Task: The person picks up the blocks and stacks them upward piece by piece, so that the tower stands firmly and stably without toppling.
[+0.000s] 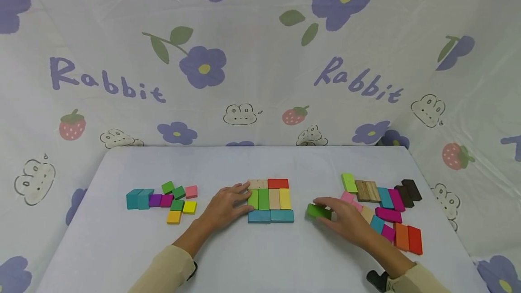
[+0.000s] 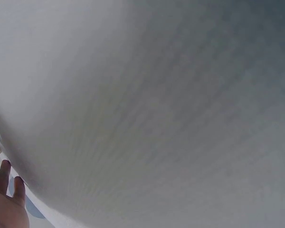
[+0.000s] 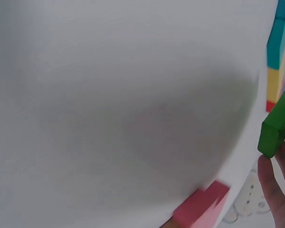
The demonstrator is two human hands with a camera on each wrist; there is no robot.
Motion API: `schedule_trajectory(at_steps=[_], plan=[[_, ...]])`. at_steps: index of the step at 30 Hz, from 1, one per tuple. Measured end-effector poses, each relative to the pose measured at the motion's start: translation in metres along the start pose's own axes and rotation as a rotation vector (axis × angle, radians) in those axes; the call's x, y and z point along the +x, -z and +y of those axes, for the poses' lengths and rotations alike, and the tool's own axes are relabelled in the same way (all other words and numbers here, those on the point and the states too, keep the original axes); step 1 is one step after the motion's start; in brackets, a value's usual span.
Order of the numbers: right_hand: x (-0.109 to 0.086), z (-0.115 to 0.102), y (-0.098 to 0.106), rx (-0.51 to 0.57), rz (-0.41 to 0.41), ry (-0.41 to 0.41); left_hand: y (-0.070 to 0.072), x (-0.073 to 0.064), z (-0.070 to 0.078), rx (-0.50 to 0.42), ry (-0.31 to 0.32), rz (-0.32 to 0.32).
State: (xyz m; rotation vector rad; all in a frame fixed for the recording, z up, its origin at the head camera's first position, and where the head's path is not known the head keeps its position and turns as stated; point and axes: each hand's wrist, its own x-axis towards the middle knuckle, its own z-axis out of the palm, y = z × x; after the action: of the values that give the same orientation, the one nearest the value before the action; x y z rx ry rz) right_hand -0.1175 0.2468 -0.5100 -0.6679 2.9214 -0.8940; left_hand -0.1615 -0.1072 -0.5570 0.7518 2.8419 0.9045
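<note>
Between thumb and fingers, my right hand (image 1: pixel 347 219) pinches a green block (image 1: pixel 319 211), just right of a flat rectangle of blocks. In the right wrist view, that green block (image 3: pixel 274 127) is held tilted, above the white surface. My left hand (image 1: pixel 225 205) rests at the rectangle's left side, its fingers fairly straight and touching the edge. The rectangle has a plain wood block (image 1: pixel 258 184) and a red block (image 1: pixel 278 183) at the back. Light green, green, wood and yellow blocks (image 1: pixel 285 199) stand in the middle, with two teal blocks (image 1: pixel 282 216) in front.
Small cubes lie at the left, among them teal cubes (image 1: pixel 134 199), a pink cube (image 1: pixel 191 191) and yellow cubes (image 1: pixel 189 207). Several flat blocks spread at the right, including dark brown (image 1: pixel 412 189), magenta (image 1: pixel 388 215) and red (image 1: pixel 415 240). A printed cloth hangs behind the white table (image 1: pixel 228 261).
</note>
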Motion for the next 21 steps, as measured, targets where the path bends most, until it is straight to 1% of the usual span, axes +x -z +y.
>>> schedule_trajectory(at_steps=[5,11,14,17,21], plan=[[0.018,-0.013,-0.011,0.036,0.026,0.034,0.001,-0.001,0.001,-0.01,0.001,-0.001],[0.038,-0.026,-0.029,0.062,0.061,0.048,0.001,-0.001,0.001,-0.007,0.003,-0.008],[0.046,-0.035,-0.038,0.06,0.099,0.032,0.002,-0.001,0.002,-0.007,-0.005,-0.007],[0.054,-0.045,-0.046,0.051,0.132,-0.008,0.003,-0.002,0.002,-0.018,-0.013,-0.004],[0.062,-0.056,-0.057,0.035,0.145,-0.047,0.004,-0.002,0.003,-0.027,-0.017,0.0]])
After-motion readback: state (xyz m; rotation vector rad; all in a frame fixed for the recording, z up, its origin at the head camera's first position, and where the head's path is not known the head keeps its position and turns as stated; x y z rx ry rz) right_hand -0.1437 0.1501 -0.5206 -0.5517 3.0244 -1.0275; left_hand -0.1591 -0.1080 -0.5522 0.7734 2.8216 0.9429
